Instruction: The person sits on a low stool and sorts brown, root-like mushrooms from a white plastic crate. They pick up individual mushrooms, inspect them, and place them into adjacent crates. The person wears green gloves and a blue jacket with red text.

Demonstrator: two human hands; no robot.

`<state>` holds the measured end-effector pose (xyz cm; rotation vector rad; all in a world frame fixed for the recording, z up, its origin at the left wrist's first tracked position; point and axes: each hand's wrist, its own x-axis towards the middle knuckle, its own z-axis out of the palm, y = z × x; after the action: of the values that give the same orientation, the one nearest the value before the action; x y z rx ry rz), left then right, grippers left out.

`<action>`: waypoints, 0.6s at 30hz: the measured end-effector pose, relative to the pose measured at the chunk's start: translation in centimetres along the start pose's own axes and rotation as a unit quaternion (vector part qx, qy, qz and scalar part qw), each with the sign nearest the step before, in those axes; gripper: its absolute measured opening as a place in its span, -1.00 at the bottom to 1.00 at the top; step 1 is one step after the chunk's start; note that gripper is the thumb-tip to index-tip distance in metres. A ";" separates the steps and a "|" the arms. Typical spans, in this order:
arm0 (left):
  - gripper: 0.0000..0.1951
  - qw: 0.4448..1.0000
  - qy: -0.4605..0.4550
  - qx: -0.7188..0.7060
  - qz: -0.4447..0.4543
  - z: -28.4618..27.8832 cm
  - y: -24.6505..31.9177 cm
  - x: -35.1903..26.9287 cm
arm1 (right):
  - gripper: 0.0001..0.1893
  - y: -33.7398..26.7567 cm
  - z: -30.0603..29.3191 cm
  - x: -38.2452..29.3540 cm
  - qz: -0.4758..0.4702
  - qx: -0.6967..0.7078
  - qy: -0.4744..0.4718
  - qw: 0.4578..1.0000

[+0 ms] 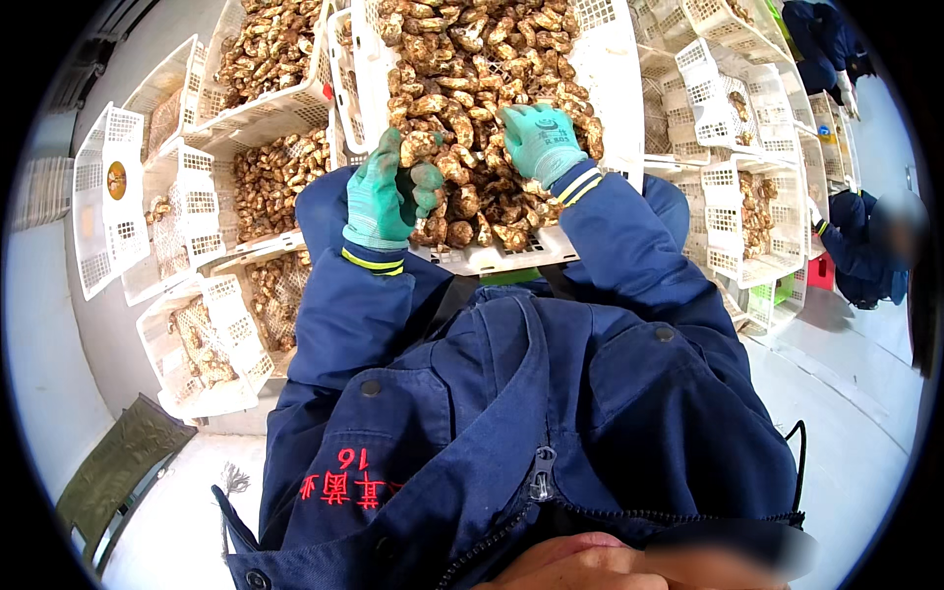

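Observation:
A white plastic crate (509, 259) heaped with brown, knobbly mushrooms (472, 96) stands in front of me. My left hand (391, 188), in a green coated glove, is over the crate's near left part, its thumb and fingers curled around a mushroom (420, 147). My right hand (542, 141), gloved likewise, rests on the heap farther right with its fingers bent down. The fingertips touch mushrooms there; whether they grip one is hidden.
More white crates with mushrooms stand at left (276, 103) and right (759, 221). Beyond the right crates, a co-worker in blue (855, 236) reaches to a crate; another person (818, 44) is farther up. A dark green folding seat (122, 464) stands at lower left.

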<state>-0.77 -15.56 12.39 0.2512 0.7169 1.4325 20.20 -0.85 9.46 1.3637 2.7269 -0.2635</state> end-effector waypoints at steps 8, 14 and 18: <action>-0.13 0.942 0.018 -0.271 0.195 -5.5 8.2 0.1 | -0.60 -1.4 -1.4 2.1 -0.043 -0.065 0.037 0.996; -0.32 0.997 -0.055 -0.040 -0.022 1.8 0.4 0.8 | -0.58 -2.5 0.5 4.5 -0.009 -0.111 -0.025 0.994; -0.42 0.980 -0.080 0.075 -0.168 1.3 -3.9 1.8 | -0.74 -0.2 1.0 4.0 0.000 -0.028 0.047 0.999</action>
<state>3.10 -14.15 10.66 0.3413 0.6985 1.0255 17.63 1.93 7.92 1.3957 2.7856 -0.1250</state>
